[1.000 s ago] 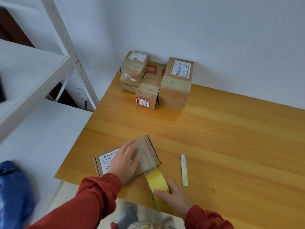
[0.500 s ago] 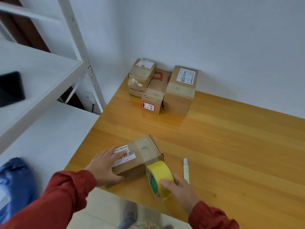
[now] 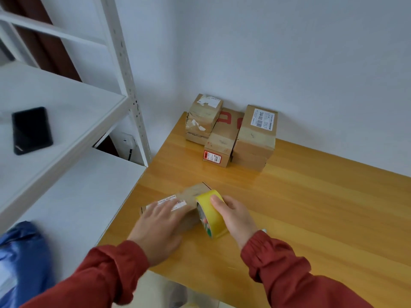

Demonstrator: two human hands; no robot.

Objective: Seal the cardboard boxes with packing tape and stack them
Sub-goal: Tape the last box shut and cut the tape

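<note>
A small cardboard box (image 3: 192, 193) with a white label lies near the front left corner of the wooden table (image 3: 311, 207). My left hand (image 3: 159, 227) lies flat on top of the box with fingers spread, covering most of it. Curled round a yellow roll of packing tape (image 3: 211, 213), my right hand (image 3: 234, 216) holds the roll on edge against the box's right side. Several sealed cardboard boxes (image 3: 231, 134) are stacked at the back of the table against the wall.
A white metal shelf unit (image 3: 131, 90) stands left of the table, with a black phone (image 3: 31, 130) on its upper shelf. A blue bag (image 3: 20, 258) lies at the lower left. The knife seen earlier is hidden by my right arm.
The box was turned and now lies under my flat left hand. My right hand brought the tape roll up from the table's front edge to the box's right side. The view tilted up.
</note>
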